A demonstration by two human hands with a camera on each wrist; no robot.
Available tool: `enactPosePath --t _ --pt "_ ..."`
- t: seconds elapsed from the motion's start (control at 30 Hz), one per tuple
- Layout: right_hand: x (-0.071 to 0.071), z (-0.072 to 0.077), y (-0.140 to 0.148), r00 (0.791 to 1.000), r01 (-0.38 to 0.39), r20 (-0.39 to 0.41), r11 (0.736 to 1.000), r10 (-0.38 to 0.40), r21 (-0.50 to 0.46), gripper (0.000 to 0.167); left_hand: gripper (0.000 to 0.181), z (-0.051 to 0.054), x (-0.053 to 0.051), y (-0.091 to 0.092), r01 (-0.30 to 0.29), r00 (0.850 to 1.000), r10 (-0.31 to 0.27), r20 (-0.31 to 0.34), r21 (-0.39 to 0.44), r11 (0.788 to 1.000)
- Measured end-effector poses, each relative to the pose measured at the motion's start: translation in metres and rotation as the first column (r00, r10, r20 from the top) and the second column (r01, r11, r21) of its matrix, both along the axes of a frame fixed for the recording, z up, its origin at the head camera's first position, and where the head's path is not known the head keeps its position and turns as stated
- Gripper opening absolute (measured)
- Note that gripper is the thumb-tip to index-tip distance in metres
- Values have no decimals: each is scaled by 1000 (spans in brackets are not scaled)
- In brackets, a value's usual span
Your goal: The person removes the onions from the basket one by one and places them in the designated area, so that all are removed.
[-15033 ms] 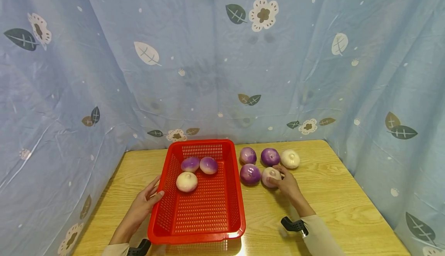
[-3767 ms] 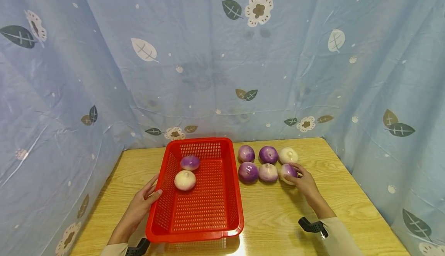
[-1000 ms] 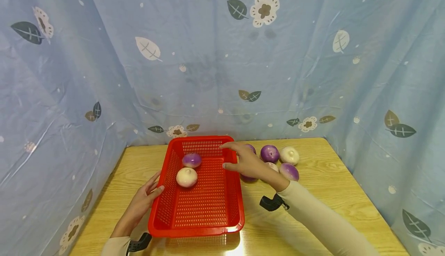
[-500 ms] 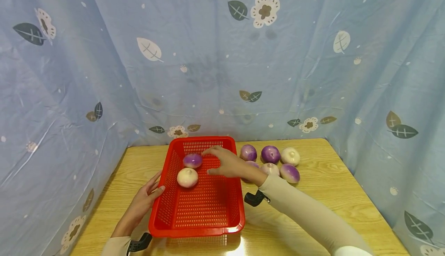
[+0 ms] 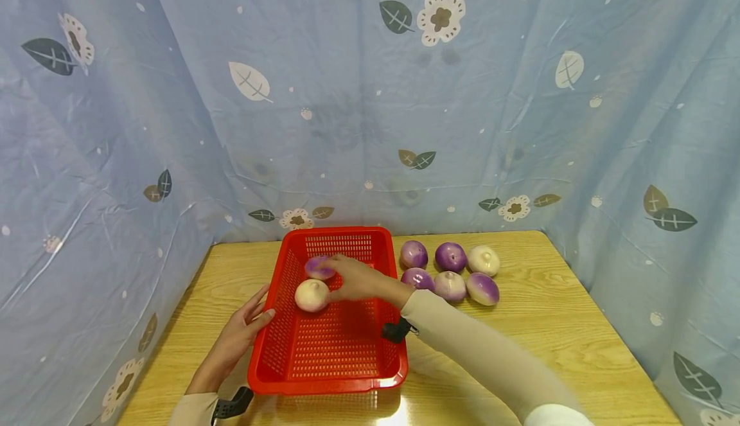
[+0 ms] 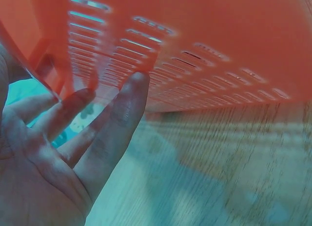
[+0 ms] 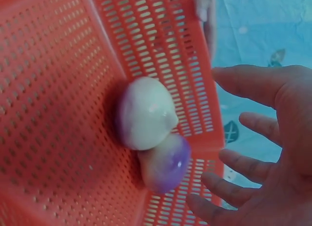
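A red plastic basket (image 5: 326, 386) stands on the table. In it lie a white turnip (image 5: 311, 295) with its nub up and a purple-and-white turnip (image 5: 315, 266) behind it. My right hand (image 5: 361, 279) reaches over the basket, its fingers partly covering the purple one in the head view. In the right wrist view the fingers (image 7: 243, 165) are spread, with nothing between them, and both turnips (image 7: 147, 113) touch each other. My left hand (image 5: 237, 335) rests against the basket's left side; its fairly straight fingers (image 6: 129, 106) touch the slotted outer wall.
Right of the basket, several turnips (image 5: 451, 286) stand in two rows on the wooden table (image 5: 537, 323). A patterned blue curtain (image 5: 347, 124) closes in the back and both sides. Each wrist wears a black device (image 5: 232, 405).
One purple turnip left the basket and now stands at the right end of the front row. My right hand has come back leftward over the basket. The left hand stays at the rim.
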State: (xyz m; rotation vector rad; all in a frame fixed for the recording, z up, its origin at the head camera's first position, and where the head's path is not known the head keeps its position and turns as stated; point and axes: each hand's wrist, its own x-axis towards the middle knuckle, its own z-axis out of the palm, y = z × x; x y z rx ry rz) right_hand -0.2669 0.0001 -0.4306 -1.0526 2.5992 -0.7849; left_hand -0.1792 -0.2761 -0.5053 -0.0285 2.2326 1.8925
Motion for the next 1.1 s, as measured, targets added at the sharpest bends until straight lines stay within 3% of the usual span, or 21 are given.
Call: enactPosePath --t 0.2,0.47,0.73,1.1 --pt "-3 -8 -14 999 -2 33 1000 1 16 62 68 0 0 0 2 1000 -2 -4 -6 1000" --pt "-10 -25 -27 993 86 80 996 -87 18 62 68 0 0 1 6 1000 -6 -7 3 1000" --pt "-13 -40 -38 956 187 240 981 -170 -50 61 68 -1 0 0 3 1000 -3 -10 7 1000" --pt "-10 -49 -50 928 234 314 970 -200 -73 56 68 -1 -1 0 0 1000 0 -7 0 1000"
